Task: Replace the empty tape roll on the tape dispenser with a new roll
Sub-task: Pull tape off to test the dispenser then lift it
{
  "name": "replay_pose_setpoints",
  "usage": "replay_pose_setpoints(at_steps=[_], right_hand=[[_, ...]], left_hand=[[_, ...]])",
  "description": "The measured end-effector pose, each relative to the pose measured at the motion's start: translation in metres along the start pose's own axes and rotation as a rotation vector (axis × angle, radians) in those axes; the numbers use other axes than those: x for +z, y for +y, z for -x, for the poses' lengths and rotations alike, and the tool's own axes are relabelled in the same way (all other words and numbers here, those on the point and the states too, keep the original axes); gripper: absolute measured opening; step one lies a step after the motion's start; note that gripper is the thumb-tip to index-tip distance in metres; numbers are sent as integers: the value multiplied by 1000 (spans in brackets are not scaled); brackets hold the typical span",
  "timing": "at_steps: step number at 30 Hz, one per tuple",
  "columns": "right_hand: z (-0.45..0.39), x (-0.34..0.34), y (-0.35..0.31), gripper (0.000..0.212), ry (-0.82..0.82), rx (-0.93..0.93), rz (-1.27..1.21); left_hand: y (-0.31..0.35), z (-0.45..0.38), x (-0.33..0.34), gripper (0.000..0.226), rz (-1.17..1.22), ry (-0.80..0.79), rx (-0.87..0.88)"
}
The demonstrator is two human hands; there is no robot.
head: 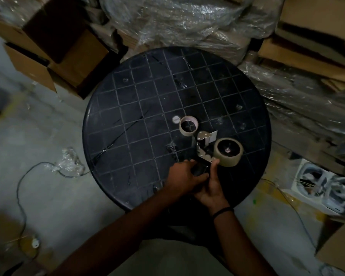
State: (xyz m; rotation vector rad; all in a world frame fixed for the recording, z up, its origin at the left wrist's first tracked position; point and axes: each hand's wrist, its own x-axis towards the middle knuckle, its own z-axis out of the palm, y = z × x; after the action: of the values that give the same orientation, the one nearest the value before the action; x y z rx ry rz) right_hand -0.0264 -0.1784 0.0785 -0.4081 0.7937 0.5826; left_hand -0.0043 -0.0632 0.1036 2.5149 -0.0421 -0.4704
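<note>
Both forearms reach forward, hands meeting close together. The left hand (182,177) curls its fingers in a grip. The right hand (212,183), wristband on, points its thumb up, fingers curled

On the round table (127,92), the empty core (188,125) is sitting near the middle, with the tape dispenser (204,148) lying just nearer and to its right. The new roll (229,152) is sitting on the dispenser's right side. Both hands, left hand (182,179) and right hand (212,186), are meeting at the dispenser's handle toward the table's near edge.
</note>
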Motion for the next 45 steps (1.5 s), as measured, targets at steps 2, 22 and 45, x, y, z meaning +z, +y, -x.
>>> replay_pose_setpoints(at_steps=[2,22,45], right_hand=[[-3,5,-10,76,-50,-68,10],[-59,-48,-30,19,404,-339,848],[-65,-65,-7,49,670,-123,1452]], left_hand=[[2,-5,6,59,9,62,144],[-99,-25,68,120,-577,-567,49],[-95,-35,63,112,-637,-566,100]])
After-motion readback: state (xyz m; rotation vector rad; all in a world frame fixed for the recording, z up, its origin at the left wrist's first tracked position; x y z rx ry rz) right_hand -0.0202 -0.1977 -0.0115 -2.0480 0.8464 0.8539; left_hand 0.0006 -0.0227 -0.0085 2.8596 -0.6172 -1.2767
